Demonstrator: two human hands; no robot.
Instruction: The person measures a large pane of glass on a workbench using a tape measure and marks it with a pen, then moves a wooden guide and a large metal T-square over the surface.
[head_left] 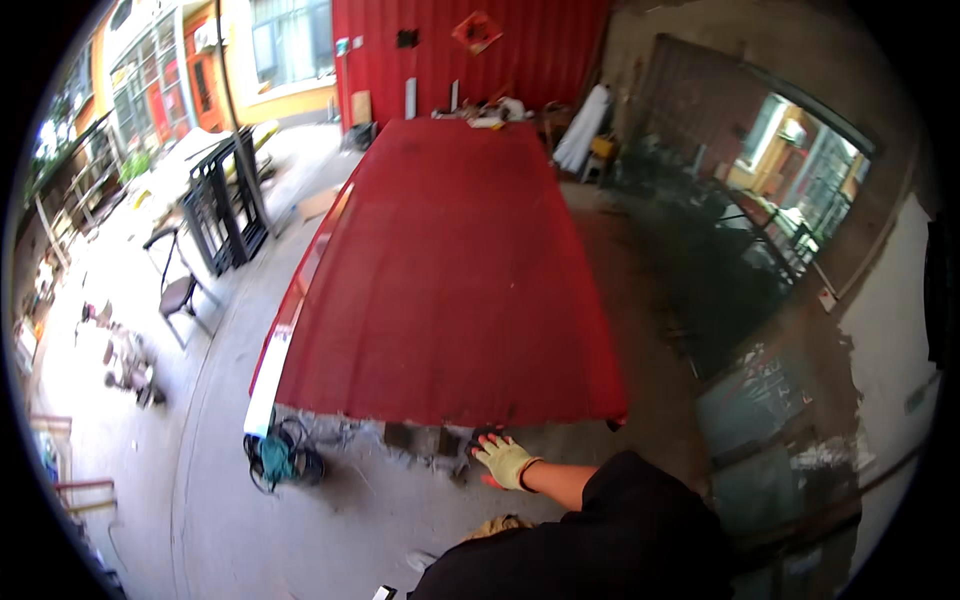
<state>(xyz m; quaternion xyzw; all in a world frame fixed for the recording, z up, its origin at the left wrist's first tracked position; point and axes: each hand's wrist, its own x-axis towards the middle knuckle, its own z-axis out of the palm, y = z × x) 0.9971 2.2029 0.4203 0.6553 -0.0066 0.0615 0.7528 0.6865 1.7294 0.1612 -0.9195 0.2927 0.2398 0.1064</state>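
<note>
My right hand (505, 464) wears a cream work glove with red fingertips. It reaches in from the lower right, just below the near edge of a long table covered in dark red (440, 260). Its fingers are spread apart, and the fingertips meet or overlap a small dark object (486, 434) too blurred to name. A long shiny metal strip (267, 385) runs along the table's left edge, its near end jutting past the corner. My left hand is out of view. Below the glove lies a tan crumpled thing (500, 525), partly hidden by my black sleeve.
A teal power tool or cable bundle sits on a dark bucket (285, 462) below the near left corner. Left stand a chair (180, 293) and black metal frames (225, 205). Large glass panes (740, 200) lean along the right wall. Clutter lies at the table's far end.
</note>
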